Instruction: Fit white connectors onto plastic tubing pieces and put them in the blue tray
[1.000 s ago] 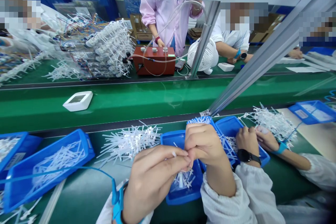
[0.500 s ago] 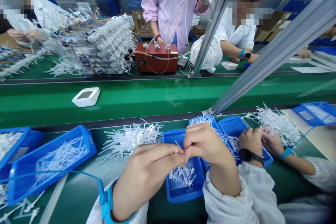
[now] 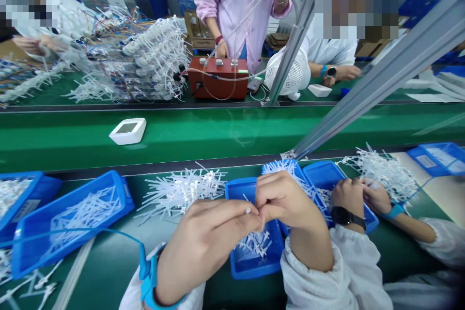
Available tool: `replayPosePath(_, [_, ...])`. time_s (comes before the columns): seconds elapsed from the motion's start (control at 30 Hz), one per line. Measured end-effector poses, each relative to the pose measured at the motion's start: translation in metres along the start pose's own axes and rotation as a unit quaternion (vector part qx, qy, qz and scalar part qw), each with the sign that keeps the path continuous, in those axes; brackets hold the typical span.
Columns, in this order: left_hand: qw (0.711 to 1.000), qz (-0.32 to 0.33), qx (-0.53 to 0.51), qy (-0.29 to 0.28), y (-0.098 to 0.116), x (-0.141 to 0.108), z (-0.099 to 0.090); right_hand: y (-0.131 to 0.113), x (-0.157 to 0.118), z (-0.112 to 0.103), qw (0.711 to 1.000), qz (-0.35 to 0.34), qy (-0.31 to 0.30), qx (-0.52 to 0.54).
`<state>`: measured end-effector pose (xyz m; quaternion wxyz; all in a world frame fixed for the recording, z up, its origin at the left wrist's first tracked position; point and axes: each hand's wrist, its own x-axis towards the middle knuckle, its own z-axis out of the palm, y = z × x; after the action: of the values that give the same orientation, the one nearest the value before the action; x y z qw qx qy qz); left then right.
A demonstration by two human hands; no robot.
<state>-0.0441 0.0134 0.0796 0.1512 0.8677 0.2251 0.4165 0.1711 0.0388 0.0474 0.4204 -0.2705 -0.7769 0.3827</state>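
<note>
My left hand (image 3: 207, 247), with a blue strap at the wrist, is closed in a pinch; the tip of a small white part (image 3: 248, 210) shows between its fingers. Fingertips to fingertips with it, my right hand (image 3: 286, 203) is also pinched closed, and what it grips is hidden. Both hands are over a blue bin (image 3: 250, 271) that holds small white pieces (image 3: 256, 243). Behind my left hand lies a pile of white tube-like parts (image 3: 185, 186) on the green table.
Blue bins (image 3: 118, 208) of white parts stand left and right. A co-worker's hands (image 3: 348, 198) work close at my right. A white device (image 3: 128, 131) lies on the green belt (image 3: 203, 131). A metal post (image 3: 363, 77) slants across the right; beyond are a red box (image 3: 218, 80) and a fan (image 3: 288, 75).
The white device on the belt has shifted right. My two hands stay pinched together, almost unmoved. Across the belt, the hand of the person with a watch has changed position.
</note>
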Motion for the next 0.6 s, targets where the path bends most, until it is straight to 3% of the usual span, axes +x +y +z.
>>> replayPosePath(0.17, [1.0, -0.005, -0.025, 0.001, 0.0, 0.0, -0.002, -0.001, -0.001, -0.003, 1.0, 0.0, -0.001, 0.002])
replayPosePath(0.33, [0.999, -0.008, 0.031, -0.017, 0.0, -0.002, -0.001, 0.001, -0.001, -0.002, 0.998, 0.049, -0.027, -0.019])
replayPosePath(0.43, [0.996, -0.002, 0.082, -0.027, 0.0, -0.004, -0.001, 0.006, -0.002, -0.001, 0.991, 0.059, -0.038, -0.112])
replayPosePath(0.53, [0.993, 0.004, 0.115, -0.026, 0.0, -0.006, -0.002, 0.011, -0.022, -0.016, 0.974, 0.016, -0.011, -0.228])
replayPosePath(0.6, [0.992, 0.007, 0.119, -0.028, -0.001, -0.006, -0.002, 0.016, -0.053, -0.039, 0.968, 0.002, 0.012, -0.25])
